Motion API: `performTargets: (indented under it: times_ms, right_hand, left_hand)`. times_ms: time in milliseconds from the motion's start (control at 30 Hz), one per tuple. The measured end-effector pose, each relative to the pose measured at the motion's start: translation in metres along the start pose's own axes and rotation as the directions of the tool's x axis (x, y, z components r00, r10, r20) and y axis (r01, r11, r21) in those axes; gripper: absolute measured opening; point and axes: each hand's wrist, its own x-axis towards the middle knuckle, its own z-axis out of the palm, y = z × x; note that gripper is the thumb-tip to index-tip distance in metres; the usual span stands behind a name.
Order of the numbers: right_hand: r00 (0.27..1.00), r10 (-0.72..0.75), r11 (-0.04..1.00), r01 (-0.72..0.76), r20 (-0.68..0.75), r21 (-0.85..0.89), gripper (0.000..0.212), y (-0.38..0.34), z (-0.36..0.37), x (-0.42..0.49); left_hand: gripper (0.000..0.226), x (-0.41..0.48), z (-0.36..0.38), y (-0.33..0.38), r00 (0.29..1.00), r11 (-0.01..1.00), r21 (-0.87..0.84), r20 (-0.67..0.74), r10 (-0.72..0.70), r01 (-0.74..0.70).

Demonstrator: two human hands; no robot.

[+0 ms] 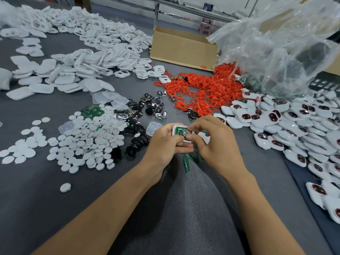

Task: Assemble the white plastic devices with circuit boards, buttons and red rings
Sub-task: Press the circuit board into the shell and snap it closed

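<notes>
My left hand (166,144) grips a white plastic shell (176,128) with a green circuit board (179,130) seated in it, above the grey table. My right hand (213,142) pinches a small clear round part (185,133) against the board between thumb and forefinger. Part of another white shell (205,137) shows under my right hand. A heap of red rings (202,89) lies beyond the hands. Black buttons (145,111) and white round discs (88,142) spread to the left.
Finished white devices with red-rimmed windows (294,122) pile up on the right. Empty white shells (82,48) cover the far left. A cardboard box (184,48) and a clear plastic bag (276,43) stand at the back. Green board strips (187,161) lie under my hands.
</notes>
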Motion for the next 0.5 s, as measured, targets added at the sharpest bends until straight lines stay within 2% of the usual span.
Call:
performTargets:
  times_ms: [500]
  right_hand:
    - [1.000,0.023,1.000,-0.023,0.017,-0.010,0.010,0.0000,0.0021,0.0002]
  left_hand:
    - [0.023,0.0025,-0.0002,-0.0022,1.000,1.000,-0.004,-0.012,-0.002,0.002]
